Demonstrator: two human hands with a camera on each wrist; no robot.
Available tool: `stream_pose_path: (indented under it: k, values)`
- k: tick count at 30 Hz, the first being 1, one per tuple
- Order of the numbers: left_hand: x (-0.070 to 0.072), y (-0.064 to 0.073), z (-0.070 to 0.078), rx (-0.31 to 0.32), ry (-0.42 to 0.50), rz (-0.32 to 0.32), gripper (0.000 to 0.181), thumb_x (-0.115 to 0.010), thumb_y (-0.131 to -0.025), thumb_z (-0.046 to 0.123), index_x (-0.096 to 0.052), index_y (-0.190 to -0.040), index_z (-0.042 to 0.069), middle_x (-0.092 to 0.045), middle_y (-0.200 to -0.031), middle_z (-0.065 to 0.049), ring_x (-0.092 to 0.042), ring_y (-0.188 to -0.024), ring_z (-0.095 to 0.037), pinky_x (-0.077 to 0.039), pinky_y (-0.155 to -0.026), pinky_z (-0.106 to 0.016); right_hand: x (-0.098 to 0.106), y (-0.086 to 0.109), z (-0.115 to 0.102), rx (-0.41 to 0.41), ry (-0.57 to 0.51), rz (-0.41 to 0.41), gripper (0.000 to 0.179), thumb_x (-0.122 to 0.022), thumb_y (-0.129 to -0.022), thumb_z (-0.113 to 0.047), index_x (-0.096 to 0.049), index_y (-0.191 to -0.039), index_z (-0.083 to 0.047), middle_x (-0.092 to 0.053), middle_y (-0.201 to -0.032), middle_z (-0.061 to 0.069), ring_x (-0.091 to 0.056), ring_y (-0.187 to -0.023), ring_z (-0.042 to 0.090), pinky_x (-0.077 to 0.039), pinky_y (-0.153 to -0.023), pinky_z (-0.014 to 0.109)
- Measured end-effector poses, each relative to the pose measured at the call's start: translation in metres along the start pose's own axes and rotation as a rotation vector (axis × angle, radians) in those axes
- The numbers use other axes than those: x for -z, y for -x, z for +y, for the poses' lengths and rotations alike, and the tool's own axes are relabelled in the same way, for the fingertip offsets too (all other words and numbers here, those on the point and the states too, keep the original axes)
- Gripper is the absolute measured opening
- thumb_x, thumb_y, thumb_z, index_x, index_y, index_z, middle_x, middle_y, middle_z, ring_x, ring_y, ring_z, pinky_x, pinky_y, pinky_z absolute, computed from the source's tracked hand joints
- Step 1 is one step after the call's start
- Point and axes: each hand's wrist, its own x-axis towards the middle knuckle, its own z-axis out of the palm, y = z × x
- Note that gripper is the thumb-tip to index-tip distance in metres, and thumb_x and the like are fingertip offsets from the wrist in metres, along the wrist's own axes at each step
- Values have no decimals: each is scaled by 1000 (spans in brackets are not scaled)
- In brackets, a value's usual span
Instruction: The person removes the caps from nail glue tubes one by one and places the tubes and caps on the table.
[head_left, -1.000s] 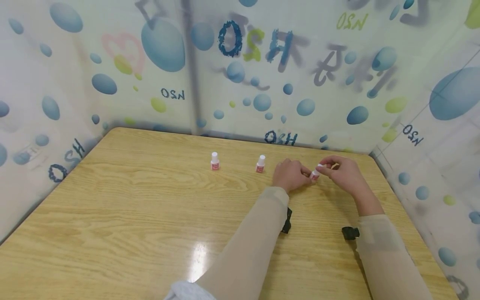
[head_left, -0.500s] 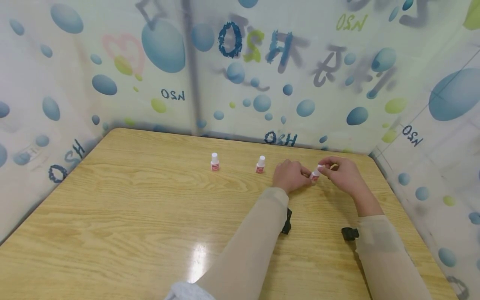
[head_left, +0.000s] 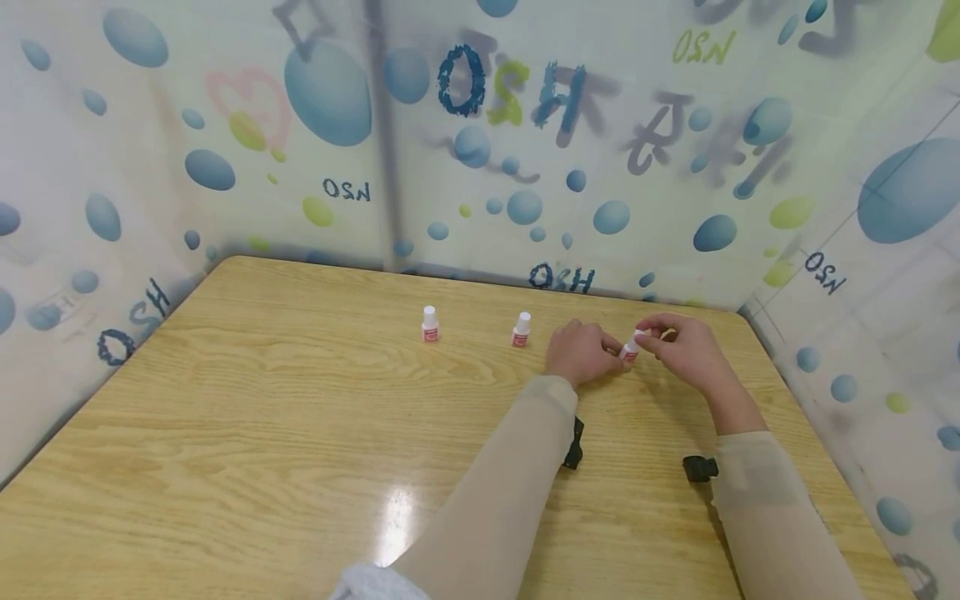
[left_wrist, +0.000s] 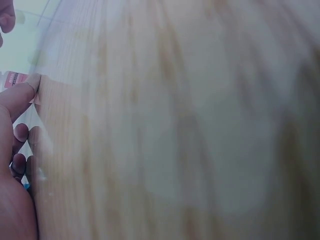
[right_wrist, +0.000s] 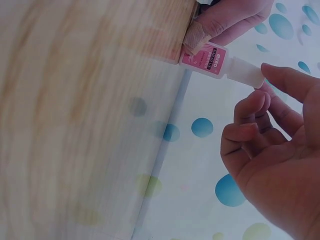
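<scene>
A small white glue bottle [right_wrist: 206,61] with a pink label leans at a tilt near the table's far right part. My left hand [head_left: 581,352] pinches its lower end, low against the tabletop; a bandage-like strip [right_wrist: 197,36] wraps one of that hand's digits. At the other end, my right hand [head_left: 686,348] pinches the white cap [right_wrist: 245,71] between thumb and fingertip, its other fingers curled loosely below. In the left wrist view only part of the pink label [left_wrist: 16,79] shows beyond the left fingers.
Two similar white bottles stand upright to the left, one nearer [head_left: 521,332] to the left hand and one farther off [head_left: 430,327]. The wooden table [head_left: 262,400] meets a wall covering [head_left: 480,208] with blue and green dots. Black wrist straps [head_left: 700,468] sit by the sleeves.
Both hands keep almost the same position on the bottle and its cap. The two standing bottles have not moved.
</scene>
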Motion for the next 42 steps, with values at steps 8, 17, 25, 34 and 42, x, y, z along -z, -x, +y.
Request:
stream_pose_path:
  k: [8,17,25,34,42]
  values:
    - [1,1,1,1,-6,-5,25,-79,-90,59,-81,-113,51,-75,-124,24,-57,-115,-12,-44,-100,-34,0,1,-1,-2,7,3,36,-67,-105,-34,-71,-127,-4,-58,-107,11,-57,-90,25,-49,-66,28]
    - [2,2,1,-11,-16,0,24,-78,-90,59,-80,-113,52,-76,-123,23,-58,-114,-12,-45,-99,-33,-1,1,-1,6,5,3,34,-67,-106,-31,-71,-126,-3,-59,-105,11,-57,-89,25,-49,-66,28]
    - [0,1,0,-25,-22,6,23,-77,-90,60,-81,-112,53,-76,-122,22,-61,-114,-13,-47,-101,-35,-3,0,1,23,19,13,34,-66,-106,-31,-71,-125,-4,-59,-104,11,-59,-92,26,-51,-67,28]
    - [0,1,-2,-29,-8,18,22,-76,-90,61,-81,-109,52,-78,-118,23,-61,-111,-12,-46,-98,-33,-4,0,2,36,20,19,32,-65,-107,-29,-70,-124,-3,-61,-102,11,-60,-91,25,-52,-68,26]
    - [1,2,-2,-38,-10,27,24,-75,-90,65,-82,-109,51,-79,-111,22,-58,-100,-11,-45,-93,-32,-4,0,0,34,19,16,34,-65,-107,-31,-70,-124,-3,-62,-101,11,-60,-90,25,-52,-67,27]
